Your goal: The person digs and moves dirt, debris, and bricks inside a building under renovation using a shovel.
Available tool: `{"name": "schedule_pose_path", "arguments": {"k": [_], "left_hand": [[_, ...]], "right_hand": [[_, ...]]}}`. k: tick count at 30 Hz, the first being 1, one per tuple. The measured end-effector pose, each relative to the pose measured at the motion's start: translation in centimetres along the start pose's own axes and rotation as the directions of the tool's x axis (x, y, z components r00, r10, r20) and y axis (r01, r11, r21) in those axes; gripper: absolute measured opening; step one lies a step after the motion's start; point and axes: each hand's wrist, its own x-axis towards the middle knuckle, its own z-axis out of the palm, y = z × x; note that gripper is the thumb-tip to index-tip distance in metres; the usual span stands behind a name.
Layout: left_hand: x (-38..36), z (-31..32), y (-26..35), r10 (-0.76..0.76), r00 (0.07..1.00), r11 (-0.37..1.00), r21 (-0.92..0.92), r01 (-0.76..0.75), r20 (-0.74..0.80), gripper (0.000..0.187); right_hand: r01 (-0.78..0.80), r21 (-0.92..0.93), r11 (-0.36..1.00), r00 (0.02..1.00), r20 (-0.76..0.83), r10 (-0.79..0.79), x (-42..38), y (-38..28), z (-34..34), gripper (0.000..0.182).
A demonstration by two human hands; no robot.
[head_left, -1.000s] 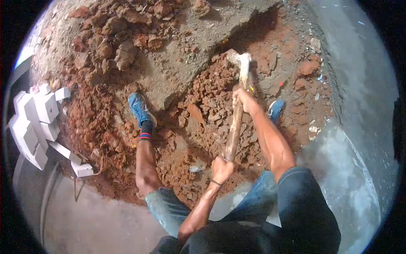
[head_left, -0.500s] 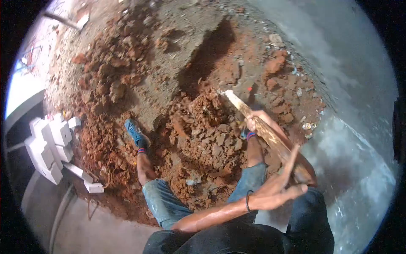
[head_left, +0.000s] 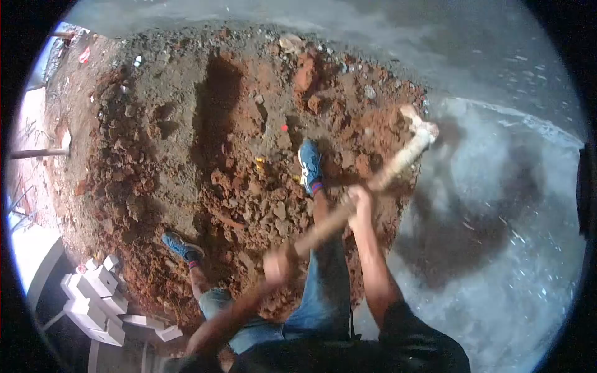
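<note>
A long wooden-handled digging tool slants across my front, its pale, dirt-covered head up at the right, where the soil meets the smooth floor. My right hand is wrapped round the middle of the handle. Lower down, near its butt end, my left hand closes on the same handle, somewhat smeared by motion. Beneath the tool lies loose, lumpy red soil, with my shoes planted on it. The head's exact shape is blurred.
Left of the soil stands a stack of white blocks. A smooth wet grey floor borders the dirt at right. Behind my feet runs a dark trench. A small red object lies on the soil.
My left hand was open with fingers spread beside the handle and now grips it. The tool's head has swung up to the right. My view has turned rightward.
</note>
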Motion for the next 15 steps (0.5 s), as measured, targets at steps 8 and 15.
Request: {"name": "schedule_pose_path", "arguments": {"k": [8,15], "left_hand": [[19.1,7.5,-3.7,0.39,0.913,0.914,0.173,-0.367,-0.123,0.025],[9.6,3.8,0.2,0.414,0.91,0.909,-0.049,-0.413,0.02,0.036]], "right_hand": [[0.627,-0.684,0.372,0.619,0.149,-0.771,-3.2,-5.7,-6.0,0.027],[0.388,0.134,0.912,0.921,-0.092,-0.379,-7.1,-10.7,-0.1,0.015]]}}
